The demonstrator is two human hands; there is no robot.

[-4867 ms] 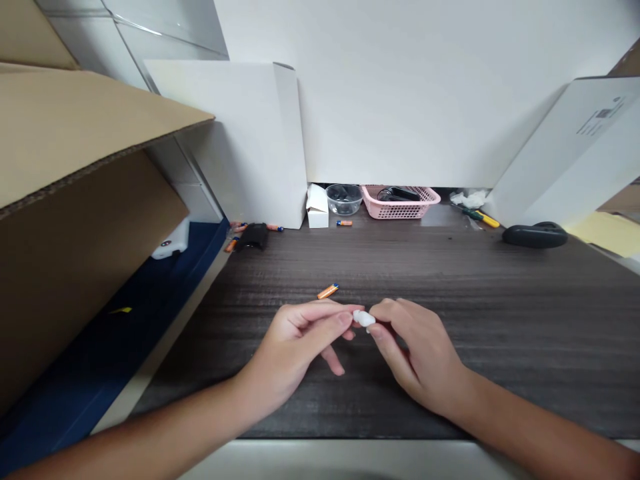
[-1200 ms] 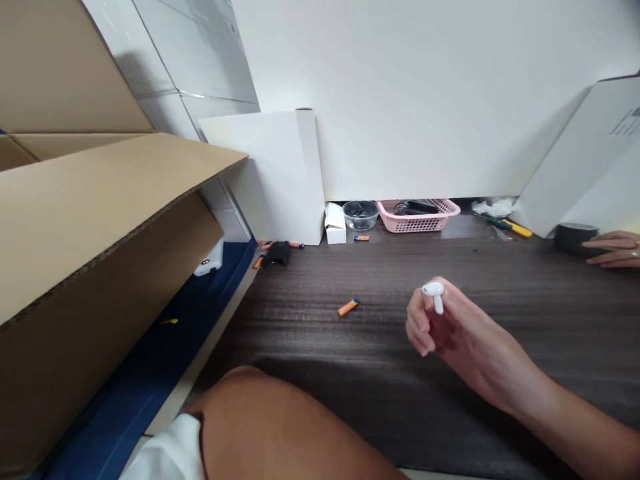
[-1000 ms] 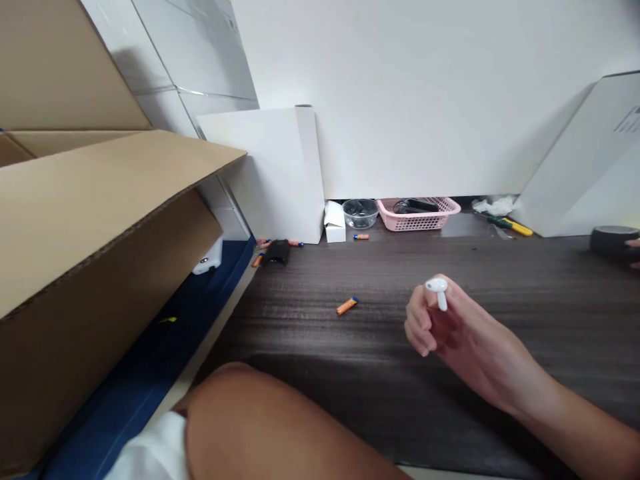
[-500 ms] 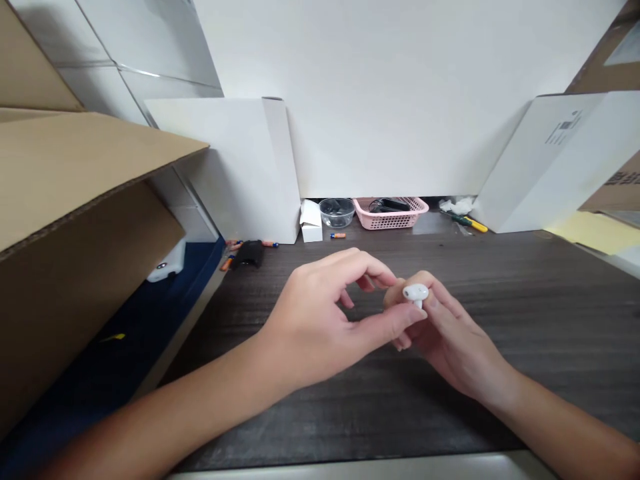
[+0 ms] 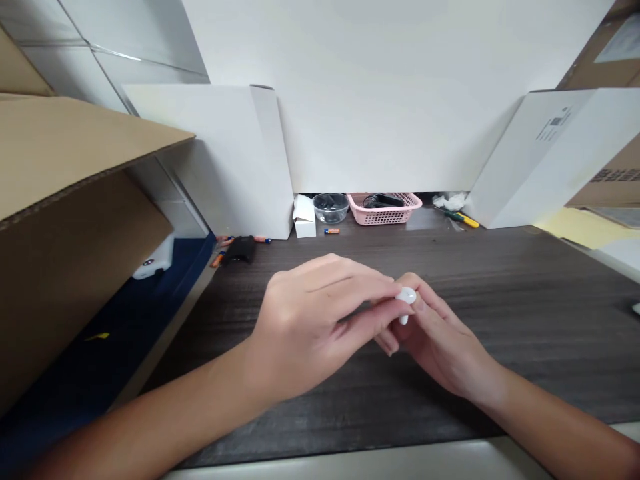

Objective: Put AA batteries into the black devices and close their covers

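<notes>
A small white earbud [image 5: 406,297] is held over the dark wooden table [image 5: 525,313] in the middle of the view. My right hand [image 5: 440,340] grips its stem from below with curled fingers. Coming in from the left, my left hand [image 5: 320,320] pinches the earbud's head between thumb and fingertips. Both hands meet on it, just above the tabletop.
A big cardboard box [image 5: 75,200] overhangs a blue mat [image 5: 125,313] on the left. Along the back wall stand white boxes [image 5: 235,160], a glass bowl [image 5: 330,207], a pink basket [image 5: 385,208], loose batteries [image 5: 331,231] and a black item [image 5: 243,248]. Another white box [image 5: 550,153] leans at right.
My left hand has come back into view from the left and closed its fingertips on the earbud, which my right hand kept holding. The view has turned back to the right.
</notes>
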